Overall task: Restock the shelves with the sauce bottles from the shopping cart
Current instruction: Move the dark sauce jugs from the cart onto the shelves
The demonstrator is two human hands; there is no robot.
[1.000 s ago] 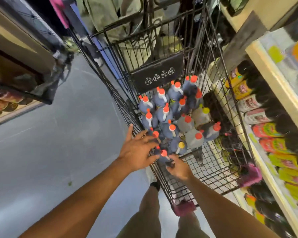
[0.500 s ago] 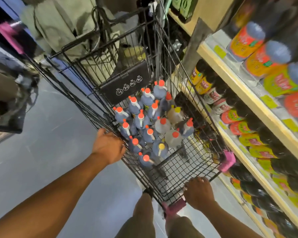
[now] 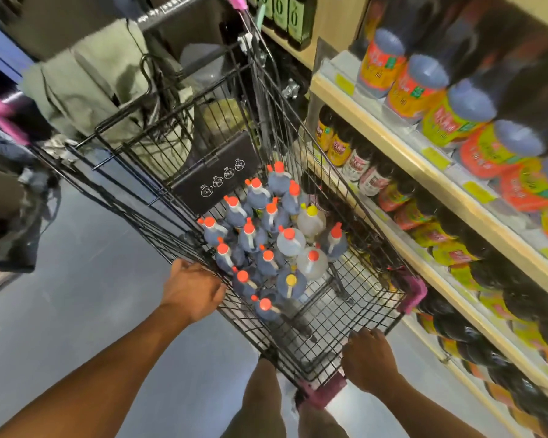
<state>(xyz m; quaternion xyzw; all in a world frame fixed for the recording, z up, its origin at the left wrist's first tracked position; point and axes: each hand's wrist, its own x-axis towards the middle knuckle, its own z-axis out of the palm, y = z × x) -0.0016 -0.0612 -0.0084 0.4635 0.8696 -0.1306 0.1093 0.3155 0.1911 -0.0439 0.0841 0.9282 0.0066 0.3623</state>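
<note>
A black wire shopping cart [image 3: 355,314] stands in front of me, next to the shelves [image 3: 402,153] on the right. Several sauce bottles [image 3: 268,259] stand upright in its basket, most dark with red caps, a few pale, two with yellow caps. My left hand [image 3: 192,290] grips the cart's left rim, fingers curled over the wire. My right hand [image 3: 369,358] grips the near rim beside a pink corner bumper [image 3: 325,392]. Neither hand holds a bottle.
The wooden shelves carry rows of dark sauce bottles with orange, yellow and green labels [image 3: 450,121], tightly packed. Grey floor [image 3: 76,295] opens to the left. A person in olive clothing [image 3: 86,86] stands beyond the cart. My legs [image 3: 263,403] are just behind the cart.
Both hands left the bottles in the basket and took hold of the cart's rim. The view has swung so the shelves on the right fill more of the frame.
</note>
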